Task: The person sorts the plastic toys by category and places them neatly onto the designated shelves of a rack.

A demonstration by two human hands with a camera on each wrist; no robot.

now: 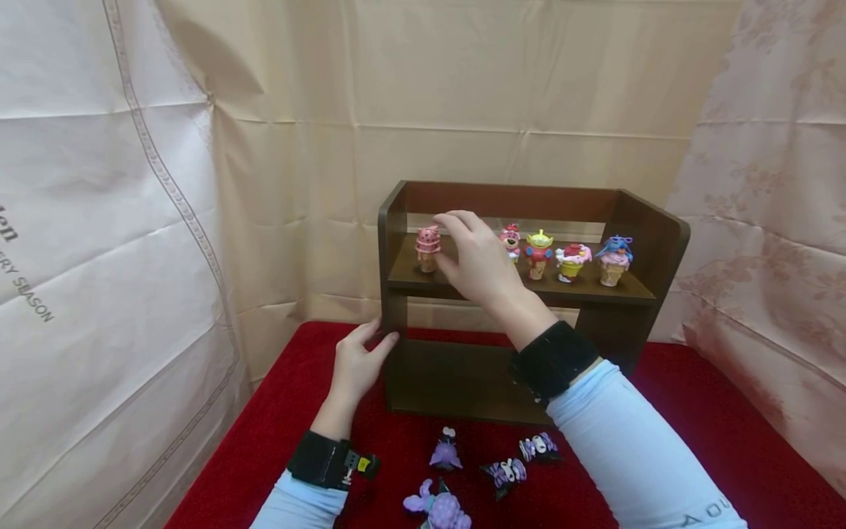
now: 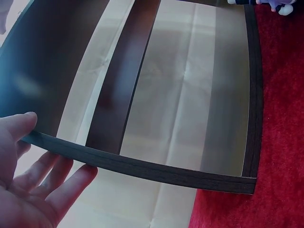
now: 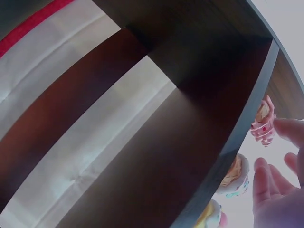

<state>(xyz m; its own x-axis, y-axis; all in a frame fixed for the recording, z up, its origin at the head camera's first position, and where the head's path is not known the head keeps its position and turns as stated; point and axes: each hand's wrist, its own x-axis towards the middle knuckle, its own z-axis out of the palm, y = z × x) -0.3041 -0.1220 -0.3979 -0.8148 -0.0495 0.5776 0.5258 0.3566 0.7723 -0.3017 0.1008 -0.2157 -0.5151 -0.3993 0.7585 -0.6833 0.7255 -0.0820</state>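
Observation:
A brown two-tier shelf (image 1: pixel 456 286) stands on the red cloth. My left hand (image 1: pixel 355 367) grips its left side panel, the thumb on the inner side and the fingers (image 2: pixel 78 183) along the outside. My right hand (image 1: pixel 482 264) is over the upper tier, fingers spread and holding nothing. Its thumb is right beside a pink ice-cream-cone figurine (image 1: pixel 428 248), upright at the tier's left end; whether they touch I cannot tell. To the right stand a pink bear figurine (image 1: pixel 510 241), partly hidden by that hand, and a green-headed alien figurine (image 1: pixel 538 254).
Further right on that tier are a pink-and-yellow figurine (image 1: pixel 572 261) and a blue-topped cone figurine (image 1: pixel 614 260). Several purple figurines (image 1: pixel 446 450) lie on the red cloth (image 1: pixel 264 448) in front of the shelf. Beige curtain (image 1: pixel 297 220) hangs behind.

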